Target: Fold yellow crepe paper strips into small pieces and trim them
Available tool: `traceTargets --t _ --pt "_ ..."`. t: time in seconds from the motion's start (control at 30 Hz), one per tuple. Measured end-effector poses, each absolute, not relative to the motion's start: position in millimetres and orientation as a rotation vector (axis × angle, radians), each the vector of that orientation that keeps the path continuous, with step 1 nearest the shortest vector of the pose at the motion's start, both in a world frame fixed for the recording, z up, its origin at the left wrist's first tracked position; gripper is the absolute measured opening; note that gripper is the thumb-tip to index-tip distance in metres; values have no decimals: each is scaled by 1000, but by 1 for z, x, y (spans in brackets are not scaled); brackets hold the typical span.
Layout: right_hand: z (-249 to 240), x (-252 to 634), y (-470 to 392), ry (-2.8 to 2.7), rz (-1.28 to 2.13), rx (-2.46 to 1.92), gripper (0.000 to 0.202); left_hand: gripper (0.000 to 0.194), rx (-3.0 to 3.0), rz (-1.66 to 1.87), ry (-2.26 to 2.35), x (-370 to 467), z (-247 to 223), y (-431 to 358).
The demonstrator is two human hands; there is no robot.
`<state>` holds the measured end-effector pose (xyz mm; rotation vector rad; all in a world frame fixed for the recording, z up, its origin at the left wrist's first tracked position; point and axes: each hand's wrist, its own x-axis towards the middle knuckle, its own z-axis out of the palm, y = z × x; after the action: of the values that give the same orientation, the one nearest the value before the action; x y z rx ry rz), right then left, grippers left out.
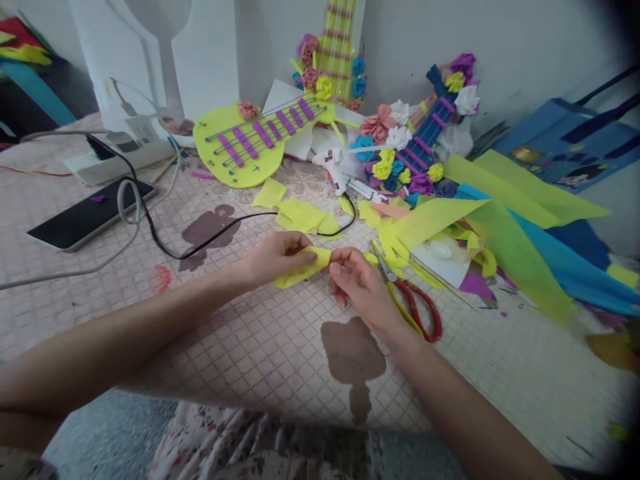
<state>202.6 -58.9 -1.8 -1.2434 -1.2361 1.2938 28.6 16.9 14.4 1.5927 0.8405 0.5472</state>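
Between my hands is a small piece of yellow crepe paper [299,272]. My left hand [277,257] pinches it from the left, thumb on top. The fingertips of my right hand [357,283] are curled closed at its right end. Scissors [410,297] with red and yellow handles lie just right of my right hand. Beyond my hands, several yellow paper pieces [303,215] rest on the patterned cloth. A white glue gun [336,172] stands behind them, its black cord curving left.
A yellow paper guitar [250,143] and a blue one [425,140] with paper flowers are at the back. Crepe strips [530,247] cover the right side. On the left are a phone [93,217] and a power strip [117,163]; a blue bag [565,143] stands far right.
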Motion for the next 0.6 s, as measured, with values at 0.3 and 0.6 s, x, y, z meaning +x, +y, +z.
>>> traceTargets --t 0.3,0.6 --pt "-7 190 -60 -1030 1444 -1261 24 18 1046 544 823 32 7 1" --pt "-3 200 -58 -1104 1479 -1267 22 19 1273 493 819 26 6 13"
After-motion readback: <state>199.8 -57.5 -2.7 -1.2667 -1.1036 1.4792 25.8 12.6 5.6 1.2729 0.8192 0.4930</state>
